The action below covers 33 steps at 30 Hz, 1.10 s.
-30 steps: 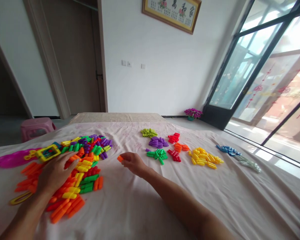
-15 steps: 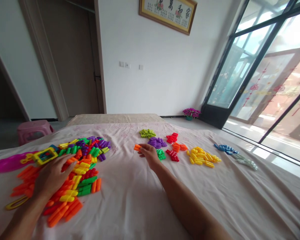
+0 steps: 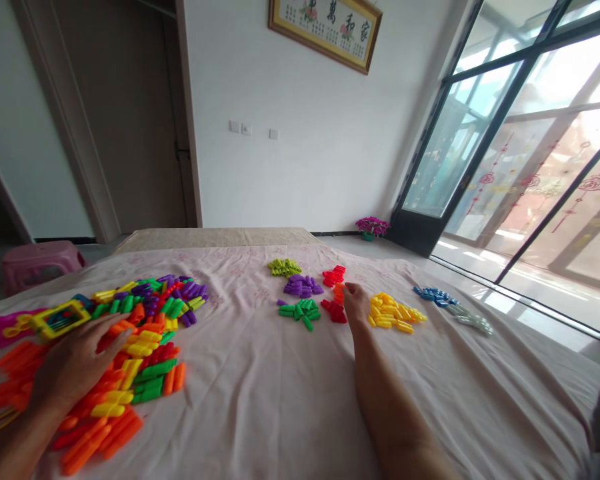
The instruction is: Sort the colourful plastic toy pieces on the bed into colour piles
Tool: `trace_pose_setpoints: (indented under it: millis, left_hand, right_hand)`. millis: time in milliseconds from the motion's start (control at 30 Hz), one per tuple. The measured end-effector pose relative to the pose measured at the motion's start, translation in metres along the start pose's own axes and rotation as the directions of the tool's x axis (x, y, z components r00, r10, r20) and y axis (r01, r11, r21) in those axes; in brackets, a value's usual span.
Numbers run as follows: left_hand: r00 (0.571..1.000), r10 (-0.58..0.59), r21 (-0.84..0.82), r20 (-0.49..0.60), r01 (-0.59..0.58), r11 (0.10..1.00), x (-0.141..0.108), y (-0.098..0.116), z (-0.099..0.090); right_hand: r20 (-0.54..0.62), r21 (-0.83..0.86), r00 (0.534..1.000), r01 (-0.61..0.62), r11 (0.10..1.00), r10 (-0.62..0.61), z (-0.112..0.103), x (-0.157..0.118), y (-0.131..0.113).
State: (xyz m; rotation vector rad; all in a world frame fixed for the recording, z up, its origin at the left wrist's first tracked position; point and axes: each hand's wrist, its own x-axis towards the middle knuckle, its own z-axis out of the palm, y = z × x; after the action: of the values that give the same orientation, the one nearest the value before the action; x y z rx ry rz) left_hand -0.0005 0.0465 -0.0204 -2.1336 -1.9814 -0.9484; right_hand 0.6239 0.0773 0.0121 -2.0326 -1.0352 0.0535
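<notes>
My left hand (image 3: 75,360) rests over the left end of a large mixed pile of plastic toy pieces (image 3: 147,343) in orange, yellow, green, red and purple. Its thumb and fingers are apart, with orange pieces under and between them. My right hand (image 3: 357,305) has its fingers closed at a small group of orange pieces (image 3: 339,291). An orange piece is at its fingertips, mostly hidden by the hand. Red pieces (image 3: 334,311) lie just left of the hand and yellow pieces (image 3: 395,312) just right of it.
Sorted groups of lime (image 3: 284,267), purple (image 3: 303,286), green (image 3: 301,311), blue (image 3: 435,296) and pale clear pieces (image 3: 473,320) lie on the wrinkled cloth (image 3: 260,393). A yellow-framed toy (image 3: 63,321) and a magenta object (image 3: 5,331) are at far left, near a pink stool (image 3: 43,260).
My right hand has moved right with the orange piece, from left of the green group to the orange group. My left hand stays on the pile. The view has shifted slightly right.
</notes>
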Motion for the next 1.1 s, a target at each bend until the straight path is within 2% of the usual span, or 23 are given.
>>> trace_pose_setpoints:
  millis: [100,167,233,300,367,433,500,667,767,933,1100]
  left_hand:
    - [1.000,0.010,0.008,-0.006,-0.010,1.000,0.000,0.002,-0.001]
    - [1.000,0.010,0.010,-0.007,-0.010,1.000,0.000,0.003,-0.002]
    - [1.000,0.008,0.013,-0.007,-0.008,1.000,0.000,0.003,-0.002]
    - [1.000,0.002,0.018,-0.005,-0.002,1.000,0.000,0.003,-0.003]
    - [1.000,0.001,0.017,-0.006,-0.001,1.000,0.000,0.003,-0.003]
    - [1.000,0.000,0.006,-0.003,0.000,1.000,-0.001,0.004,-0.003]
    - [1.000,0.000,-0.007,0.007,0.000,1.000,-0.001,0.005,-0.004]
    - [1.000,-0.016,-0.016,0.020,0.016,1.000,-0.001,0.009,-0.007]
    - [0.999,-0.031,-0.018,0.033,0.031,0.999,-0.001,0.010,-0.008]
    - [1.000,-0.008,-0.014,0.007,0.008,1.000,-0.001,0.006,-0.005]
    - [1.000,0.015,-0.005,-0.005,-0.015,1.000,-0.001,0.002,-0.002]
  right_hand:
    - [-0.079,-0.070,0.997,0.013,0.997,-0.018,0.000,-0.001,0.004]
    - [-0.098,-0.089,0.989,0.099,0.991,-0.107,0.001,-0.005,-0.002]
    - [-0.013,-0.079,0.969,0.245,0.966,-0.247,0.003,-0.011,-0.012]
    - [0.141,-0.087,0.923,0.372,0.924,-0.358,0.005,-0.019,-0.022]
    - [0.289,-0.143,0.869,0.455,0.879,-0.402,0.008,-0.027,-0.028]
    - [0.377,-0.213,0.834,0.502,0.838,-0.404,0.009,-0.034,-0.029]
    - [0.408,-0.271,0.826,0.516,0.813,-0.388,0.010,-0.039,-0.028]
    - [0.388,-0.348,0.866,0.454,0.820,-0.315,0.010,-0.045,-0.025]
    - [0.383,-0.325,0.880,0.413,0.851,-0.281,0.009,-0.049,-0.023]
    - [0.409,-0.276,0.860,0.435,0.857,-0.305,-0.001,-0.061,-0.021]
    - [0.398,-0.306,0.874,0.412,0.859,-0.277,-0.013,-0.071,-0.037]
